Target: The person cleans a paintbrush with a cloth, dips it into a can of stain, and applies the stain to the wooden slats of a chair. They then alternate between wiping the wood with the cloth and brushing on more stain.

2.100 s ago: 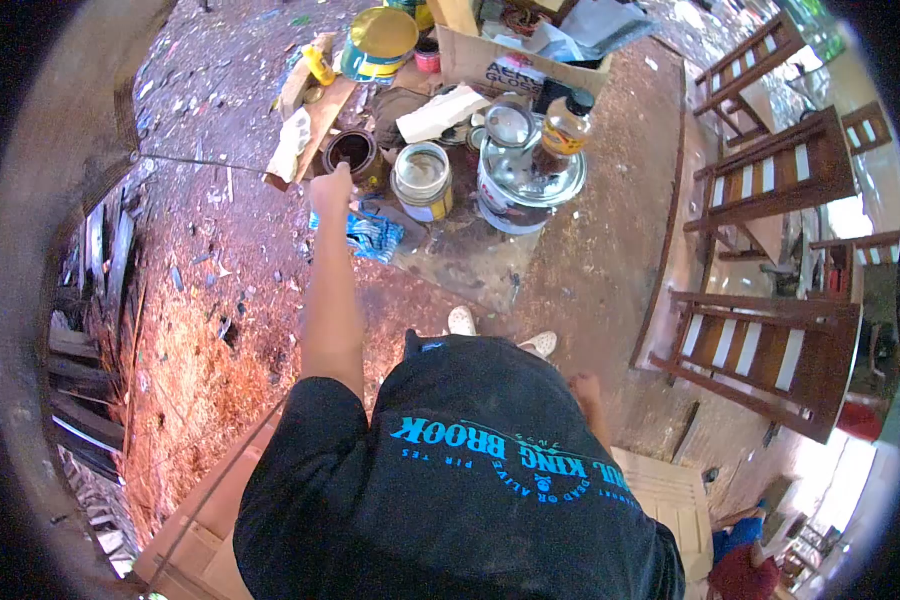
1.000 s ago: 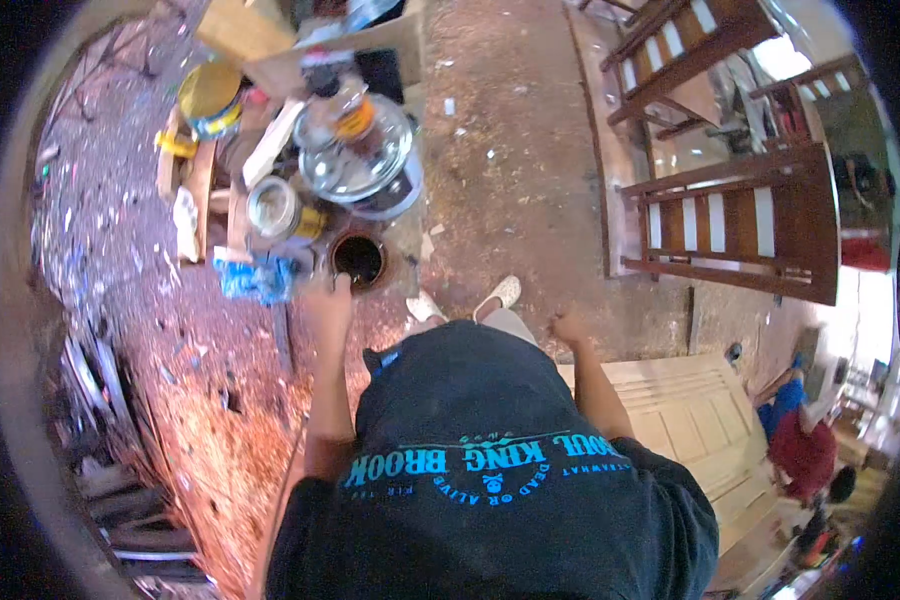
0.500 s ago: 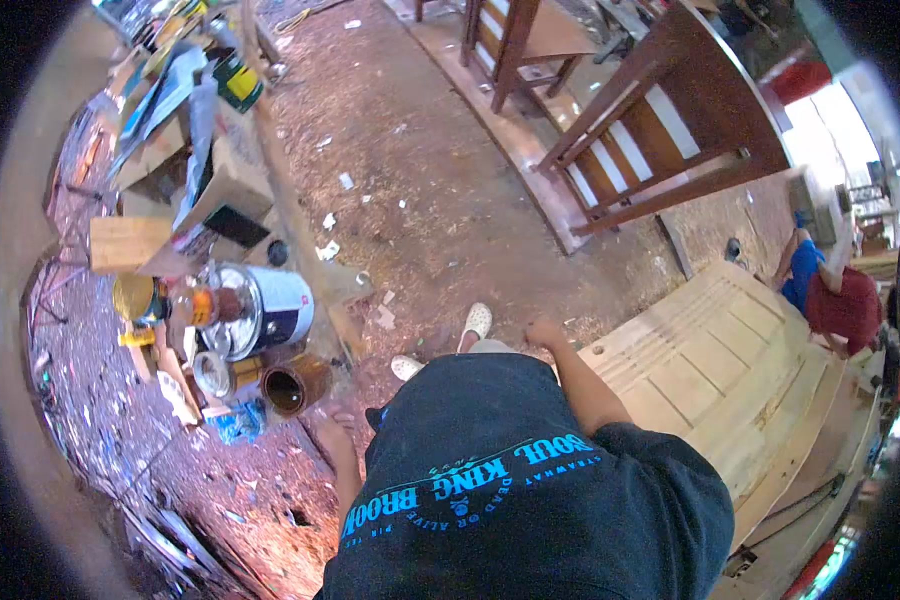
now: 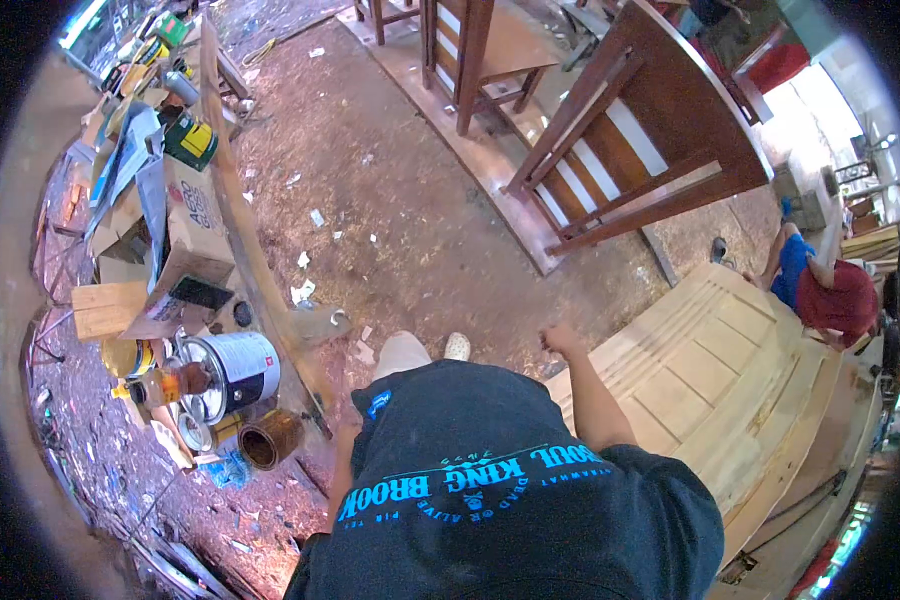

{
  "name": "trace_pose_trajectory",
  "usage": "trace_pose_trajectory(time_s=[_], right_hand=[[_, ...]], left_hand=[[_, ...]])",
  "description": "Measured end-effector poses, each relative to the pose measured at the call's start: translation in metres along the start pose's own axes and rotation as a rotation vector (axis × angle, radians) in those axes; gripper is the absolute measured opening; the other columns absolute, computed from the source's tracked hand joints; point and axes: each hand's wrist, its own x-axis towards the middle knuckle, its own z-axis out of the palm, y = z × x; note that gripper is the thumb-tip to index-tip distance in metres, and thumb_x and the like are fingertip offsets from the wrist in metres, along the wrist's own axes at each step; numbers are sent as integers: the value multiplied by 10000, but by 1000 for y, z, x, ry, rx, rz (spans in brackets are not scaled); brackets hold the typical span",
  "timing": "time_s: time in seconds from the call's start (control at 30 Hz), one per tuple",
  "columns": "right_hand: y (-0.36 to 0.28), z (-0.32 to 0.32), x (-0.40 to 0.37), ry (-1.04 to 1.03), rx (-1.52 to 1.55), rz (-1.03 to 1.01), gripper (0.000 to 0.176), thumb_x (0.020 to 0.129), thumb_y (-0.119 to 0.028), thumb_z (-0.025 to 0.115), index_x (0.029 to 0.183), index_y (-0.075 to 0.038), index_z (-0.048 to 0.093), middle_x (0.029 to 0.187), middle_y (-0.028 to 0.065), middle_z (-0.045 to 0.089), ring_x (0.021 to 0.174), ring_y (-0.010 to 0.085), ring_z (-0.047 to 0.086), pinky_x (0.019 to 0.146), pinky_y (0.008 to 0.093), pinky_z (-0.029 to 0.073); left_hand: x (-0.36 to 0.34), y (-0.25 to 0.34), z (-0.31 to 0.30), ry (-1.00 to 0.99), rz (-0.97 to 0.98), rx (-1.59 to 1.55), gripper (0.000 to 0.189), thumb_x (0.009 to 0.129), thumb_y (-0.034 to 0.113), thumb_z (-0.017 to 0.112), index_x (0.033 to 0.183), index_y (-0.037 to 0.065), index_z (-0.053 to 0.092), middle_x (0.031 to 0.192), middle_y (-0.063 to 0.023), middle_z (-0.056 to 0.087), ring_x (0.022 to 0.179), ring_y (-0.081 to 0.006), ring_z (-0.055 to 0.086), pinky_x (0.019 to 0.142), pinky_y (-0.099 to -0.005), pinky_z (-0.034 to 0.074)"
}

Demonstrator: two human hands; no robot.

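My right hand (image 4: 563, 340) is positioned near the pale wooden panel (image 4: 690, 372); my left hand (image 4: 348, 426), beside my black shirt (image 4: 570, 540). Blur limits inspection: I cannot tell whether the fingers of either are together or apart. The open brown can (image 4: 284, 432) is located near my left hand, beside the large metal can (image 4: 247, 366).

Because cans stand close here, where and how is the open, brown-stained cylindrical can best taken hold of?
Probably around the curved wall of the brown can, below the rim, coming from the picture's right: that side looks free, while the yellow round can and the large white and dark cylindrical can stand close at upper left.
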Motion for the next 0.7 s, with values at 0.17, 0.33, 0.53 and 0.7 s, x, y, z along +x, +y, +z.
trace_pose_trajectory(time_s=[0.17,0.33,0.53,0.7], right_hand=[[-19,20,54,-60,-387,-282,275,894,-265,551,851,-25,678,713,97,667,619,181,641,561,333,522],[-134,29,49,-75,-72,-323,287,864,-274,555,919,-24,685,705,92,663,643,176,636,591,324,519],[-113,3,199,-65,-328,-322,274,831,-263,540,935,-49,676,834,216,659,722,376,626,672,515,495],[-131,-44,282,-207,-862,-319,316,828,-339,577,872,-52,702,882,213,689,736,330,671,695,516,515]], left_hand=[[79,24,20,20,25,-40,286,811,259,594,849,-11,680,825,-264,656,779,-380,656,683,-465,504],[173,58,30,-9,101,-41,291,801,269,609,860,-6,684,817,-261,659,776,-370,662,682,-459,507],[253,212,-87,-23,174,57,292,840,302,593,857,24,679,708,-202,661,671,-335,666,629,-429,518],[384,241,-128,189,434,21,252,874,272,571,837,50,684,710,-177,669,667,-309,669,624,-414,517]])
